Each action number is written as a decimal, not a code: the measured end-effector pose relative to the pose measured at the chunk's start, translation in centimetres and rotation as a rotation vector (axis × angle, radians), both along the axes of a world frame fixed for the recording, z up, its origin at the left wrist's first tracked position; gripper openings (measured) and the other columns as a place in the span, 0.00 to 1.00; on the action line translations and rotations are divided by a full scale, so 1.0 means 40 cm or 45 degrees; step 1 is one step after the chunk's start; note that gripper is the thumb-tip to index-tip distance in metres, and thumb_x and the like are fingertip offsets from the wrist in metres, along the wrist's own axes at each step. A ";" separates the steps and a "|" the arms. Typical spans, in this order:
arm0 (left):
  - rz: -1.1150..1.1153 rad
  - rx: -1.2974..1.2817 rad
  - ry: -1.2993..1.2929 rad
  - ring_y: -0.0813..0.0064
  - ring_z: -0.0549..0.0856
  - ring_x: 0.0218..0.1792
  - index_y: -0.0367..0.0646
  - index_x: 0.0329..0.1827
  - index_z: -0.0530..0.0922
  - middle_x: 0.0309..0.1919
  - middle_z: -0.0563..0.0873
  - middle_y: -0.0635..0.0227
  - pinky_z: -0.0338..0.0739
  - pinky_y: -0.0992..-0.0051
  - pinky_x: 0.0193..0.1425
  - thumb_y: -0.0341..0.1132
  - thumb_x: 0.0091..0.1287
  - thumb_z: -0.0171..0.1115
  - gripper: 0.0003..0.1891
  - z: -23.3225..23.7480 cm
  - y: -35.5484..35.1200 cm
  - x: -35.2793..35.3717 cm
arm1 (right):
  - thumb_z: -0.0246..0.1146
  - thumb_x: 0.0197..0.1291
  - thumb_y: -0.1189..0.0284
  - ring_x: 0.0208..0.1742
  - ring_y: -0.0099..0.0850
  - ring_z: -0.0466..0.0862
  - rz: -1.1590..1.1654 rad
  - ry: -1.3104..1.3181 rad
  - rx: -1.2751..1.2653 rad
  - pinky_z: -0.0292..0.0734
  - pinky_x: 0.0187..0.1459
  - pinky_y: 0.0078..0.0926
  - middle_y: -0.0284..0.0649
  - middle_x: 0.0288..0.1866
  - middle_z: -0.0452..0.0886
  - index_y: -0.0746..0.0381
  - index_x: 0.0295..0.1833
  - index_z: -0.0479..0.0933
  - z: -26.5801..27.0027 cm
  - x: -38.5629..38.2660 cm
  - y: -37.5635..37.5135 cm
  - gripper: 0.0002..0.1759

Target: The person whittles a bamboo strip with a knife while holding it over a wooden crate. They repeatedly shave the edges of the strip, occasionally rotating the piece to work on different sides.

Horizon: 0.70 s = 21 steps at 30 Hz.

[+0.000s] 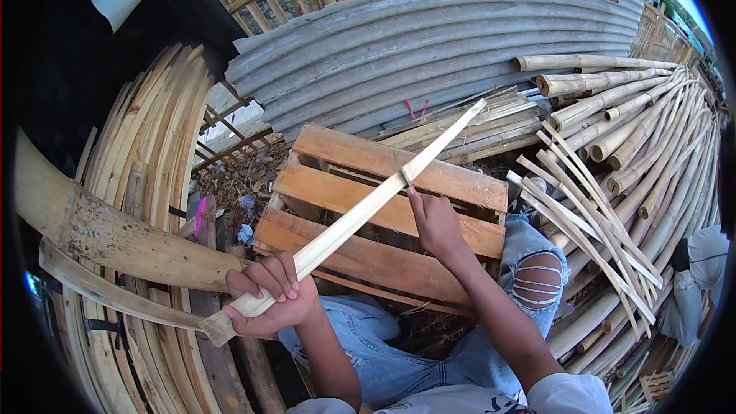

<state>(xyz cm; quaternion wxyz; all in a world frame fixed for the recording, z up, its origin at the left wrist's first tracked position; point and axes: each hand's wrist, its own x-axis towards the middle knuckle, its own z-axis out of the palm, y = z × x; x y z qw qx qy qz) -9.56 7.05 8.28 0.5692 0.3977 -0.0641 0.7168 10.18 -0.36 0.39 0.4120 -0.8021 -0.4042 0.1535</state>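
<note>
My left hand [276, 295] is wrapped round the near end of a long pale bamboo strip [356, 218]. The strip slants up and away to the right, over a slatted wooden crate [368, 245]. My right hand [435, 218] is closed beside the strip's upper half, on a small knife [407, 177] whose thin blade crosses the strip. The knife's handle is mostly hidden in my fingers. A thick bamboo pole [138, 234] ends just behind my left hand.
Long split bamboo pieces [153, 130] are stacked at the left. Whole bamboo poles [629, 138] and loose pale strips [590, 222] lie at the right. Behind the crate stands a corrugated metal sheet [429, 38]. Part of another person [694, 284] shows at the far right.
</note>
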 end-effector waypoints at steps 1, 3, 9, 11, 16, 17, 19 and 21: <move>-0.008 0.002 -0.002 0.83 0.61 0.07 0.48 0.24 0.59 0.09 0.62 0.73 0.59 0.84 0.14 0.58 0.70 0.42 0.24 0.001 -0.001 0.000 | 0.44 0.72 0.57 0.25 0.57 0.74 0.042 0.019 0.013 0.68 0.32 0.50 0.57 0.17 0.71 0.67 0.22 0.72 0.013 -0.010 -0.003 0.30; -0.016 0.047 0.003 0.83 0.61 0.07 0.49 0.24 0.59 0.08 0.62 0.73 0.59 0.84 0.14 0.58 0.70 0.43 0.24 0.005 -0.005 0.000 | 0.44 0.72 0.58 0.25 0.57 0.74 0.080 0.035 0.016 0.68 0.32 0.49 0.57 0.17 0.70 0.67 0.22 0.72 0.064 -0.057 -0.020 0.30; -0.032 0.131 0.075 0.84 0.62 0.07 0.49 0.23 0.58 0.09 0.64 0.73 0.59 0.84 0.14 0.57 0.70 0.43 0.24 0.023 -0.030 0.008 | 0.45 0.72 0.60 0.25 0.57 0.74 0.336 0.021 0.105 0.67 0.31 0.50 0.56 0.18 0.71 0.69 0.24 0.72 0.096 -0.115 -0.052 0.28; -0.051 0.127 0.079 0.83 0.63 0.08 0.49 0.23 0.59 0.09 0.64 0.72 0.60 0.84 0.15 0.57 0.70 0.43 0.23 0.017 -0.024 0.004 | 0.44 0.73 0.59 0.25 0.56 0.75 0.058 -0.117 0.120 0.70 0.30 0.51 0.54 0.19 0.74 0.67 0.27 0.75 -0.016 0.006 -0.003 0.27; -0.113 0.140 0.054 0.82 0.63 0.08 0.49 0.23 0.59 0.10 0.64 0.72 0.59 0.83 0.16 0.57 0.69 0.44 0.23 0.013 -0.008 -0.005 | 0.43 0.73 0.60 0.27 0.56 0.76 0.222 -0.019 0.063 0.69 0.32 0.51 0.55 0.21 0.74 0.68 0.31 0.75 0.048 -0.017 -0.014 0.26; -0.118 0.133 0.054 0.82 0.63 0.08 0.49 0.23 0.59 0.10 0.64 0.72 0.59 0.83 0.16 0.57 0.69 0.44 0.23 0.015 -0.009 -0.004 | 0.43 0.73 0.58 0.26 0.57 0.74 0.313 0.053 0.102 0.68 0.31 0.50 0.57 0.19 0.71 0.70 0.28 0.73 0.077 -0.069 -0.033 0.28; -0.070 0.152 0.049 0.83 0.62 0.07 0.48 0.23 0.59 0.09 0.63 0.73 0.59 0.83 0.14 0.55 0.70 0.43 0.23 0.015 -0.017 -0.003 | 0.43 0.72 0.56 0.24 0.58 0.72 0.405 0.134 0.122 0.66 0.31 0.49 0.58 0.17 0.68 0.71 0.25 0.70 0.087 -0.105 -0.049 0.31; -0.058 0.136 0.051 0.83 0.62 0.08 0.48 0.23 0.59 0.09 0.63 0.73 0.59 0.83 0.15 0.55 0.70 0.43 0.23 0.015 -0.021 -0.003 | 0.46 0.71 0.54 0.26 0.55 0.77 0.476 -0.164 0.101 0.71 0.32 0.50 0.56 0.18 0.73 0.67 0.28 0.74 0.076 -0.107 -0.054 0.28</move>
